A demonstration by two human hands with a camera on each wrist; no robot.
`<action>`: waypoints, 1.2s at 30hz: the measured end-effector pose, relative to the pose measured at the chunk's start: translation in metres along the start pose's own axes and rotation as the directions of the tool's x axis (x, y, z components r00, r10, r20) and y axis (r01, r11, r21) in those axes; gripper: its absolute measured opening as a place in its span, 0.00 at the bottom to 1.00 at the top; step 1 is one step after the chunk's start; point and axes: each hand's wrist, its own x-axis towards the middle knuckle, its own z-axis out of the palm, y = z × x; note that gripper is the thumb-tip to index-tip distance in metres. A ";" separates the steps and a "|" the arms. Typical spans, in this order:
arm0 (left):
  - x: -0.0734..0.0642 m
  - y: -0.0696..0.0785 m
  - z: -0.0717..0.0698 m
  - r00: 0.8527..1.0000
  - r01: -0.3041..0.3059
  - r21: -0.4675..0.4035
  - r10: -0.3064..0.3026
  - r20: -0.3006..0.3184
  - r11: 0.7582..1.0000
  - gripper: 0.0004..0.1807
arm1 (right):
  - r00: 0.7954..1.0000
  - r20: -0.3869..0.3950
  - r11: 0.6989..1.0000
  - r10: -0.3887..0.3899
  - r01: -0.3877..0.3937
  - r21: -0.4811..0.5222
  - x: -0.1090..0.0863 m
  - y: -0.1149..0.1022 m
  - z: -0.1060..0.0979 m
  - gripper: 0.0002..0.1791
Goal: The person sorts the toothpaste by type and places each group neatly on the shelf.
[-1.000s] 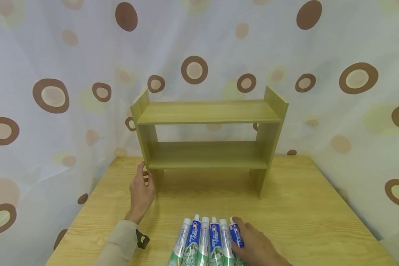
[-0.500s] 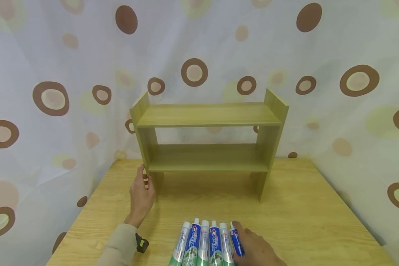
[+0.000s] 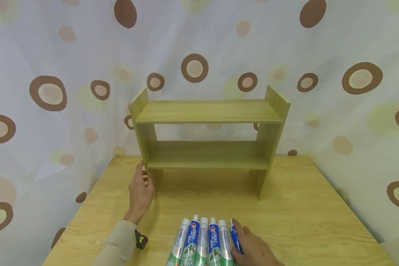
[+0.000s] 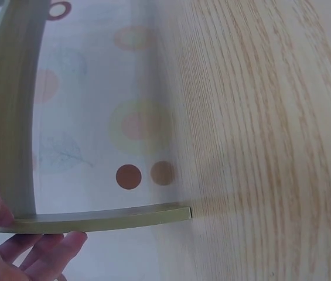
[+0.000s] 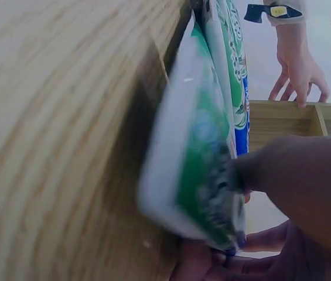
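Note:
A small two-tier wooden shelf [image 3: 207,112] stands on the table. My left hand [image 3: 141,194] holds its left side panel [image 4: 106,219], thumb on one face and fingers on the other in the left wrist view. A row of several toothpaste tubes [image 3: 203,242] lies at the near edge of the head view, caps pointing to the shelf. At the right end of that row, my right hand [image 3: 254,248] grips a blue, white and green toothpaste tube [image 3: 234,234]. In the right wrist view this tube [image 5: 197,158] is blurred and tilted, its tail end off the wood.
The wood-grain table [image 3: 306,221] carries everything. A patterned curtain [image 3: 86,44] hangs behind and along both sides. A black band [image 3: 141,239] with a yellow-green mark sits at the left wrist. Both shelf boards are bare.
My right hand has turned the end toothpaste tube, so less of its printed face and none of its green part shows in the head view. The left hand stays on the shelf panel.

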 end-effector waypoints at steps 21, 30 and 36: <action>0.001 -0.002 0.001 1.000 0.012 0.003 -0.012 0.004 1.000 0.25 | 0.943 -0.285 0.979 -0.170 0.194 0.058 0.000 -0.034 -0.046 0.39; 0.000 -0.003 0.002 1.000 -0.001 0.001 0.001 -0.008 1.000 0.25 | 0.920 -0.340 0.964 -0.197 0.245 0.104 0.008 -0.056 -0.078 0.38; 0.001 -0.003 0.002 1.000 -0.013 -0.006 0.013 -0.012 1.000 0.25 | 0.897 -0.372 0.952 -0.240 0.292 0.090 0.008 -0.064 -0.105 0.37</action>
